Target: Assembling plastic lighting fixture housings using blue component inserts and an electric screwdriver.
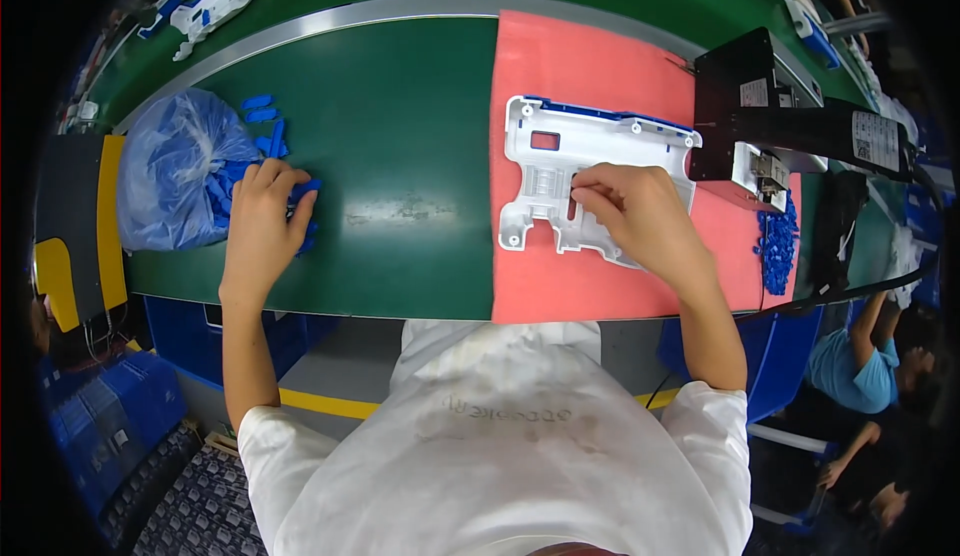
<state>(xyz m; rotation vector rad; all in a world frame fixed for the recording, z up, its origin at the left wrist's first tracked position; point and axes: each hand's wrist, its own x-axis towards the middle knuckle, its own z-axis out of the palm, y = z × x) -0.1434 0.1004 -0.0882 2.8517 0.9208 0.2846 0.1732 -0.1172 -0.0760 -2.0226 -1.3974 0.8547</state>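
My left hand [262, 218] is at the pile of small blue plastic pieces [220, 191] by the mouth of a clear plastic bag [180, 166]. Its thumb and forefinger close on one blue plastic piece [306, 188]. On the pink mat [590, 56] lies a white plastic housing [600, 146], hollow side up, with a blue strip [590, 111] along its far edge. Over the housing, my right hand [645, 214] has thumb and forefinger pinched at a narrow slot [573, 201]. Whatever those fingertips hold, if anything, is hidden.
A black machine [745, 106] with a metal fixture stands at the mat's right, beside a heap of tiny blue parts [778, 246]. A black cable [870, 284] runs along the right. More white and blue housings [215, 1] lie at far left. Other people are at the right.
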